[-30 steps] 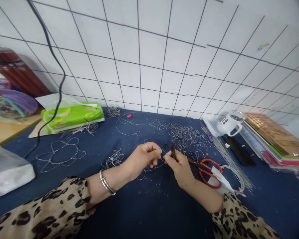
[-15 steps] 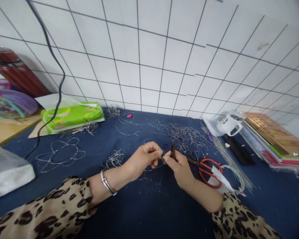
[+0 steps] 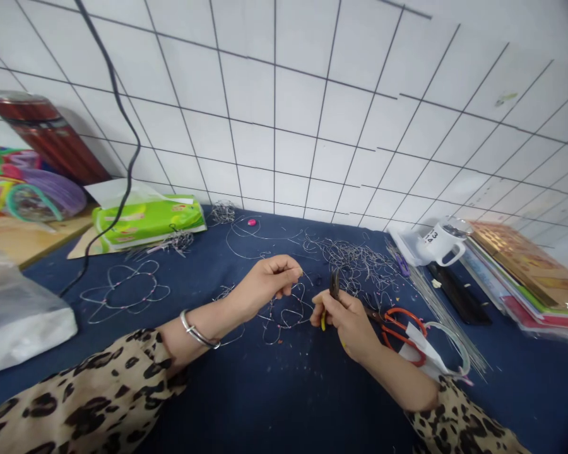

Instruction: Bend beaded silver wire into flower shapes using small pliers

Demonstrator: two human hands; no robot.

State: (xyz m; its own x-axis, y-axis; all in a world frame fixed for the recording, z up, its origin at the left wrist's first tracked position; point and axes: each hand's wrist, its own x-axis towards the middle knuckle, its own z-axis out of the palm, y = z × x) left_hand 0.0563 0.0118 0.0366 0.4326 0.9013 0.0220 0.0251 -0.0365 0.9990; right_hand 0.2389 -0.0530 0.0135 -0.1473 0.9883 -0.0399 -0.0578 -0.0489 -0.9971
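Observation:
My left hand point(image 3: 278, 277) is closed in a pinch on a thin wire, whose end shows just right of the fingertips. Wrapped in my right hand point(image 3: 343, 318) is a pair of pliers point(image 3: 334, 284), dark jaws pointing up and a yellow handle below the fingers. A gap separates the two hands. Between and below them on the cloth lies a looped wire shape point(image 3: 284, 318) with small pink beads, partly hidden by my left hand. A similar flower-shaped wire ring point(image 3: 130, 289) rests at the left.
Tangled wire scraps point(image 3: 360, 258) lie beyond my right hand. Red-handled scissors point(image 3: 419, 340) and straight wires point(image 3: 435, 309) are to its right. Farther right stand a white mug point(image 3: 442, 243) and stacked books point(image 3: 525, 271). A green tissue pack point(image 3: 151, 221) and plastic bag point(image 3: 23, 315) sit left.
My hands have moved apart, the left one slightly up and left, the right one slightly right. The pliers' yellow handle and the beaded wire shape between the hands now show more.

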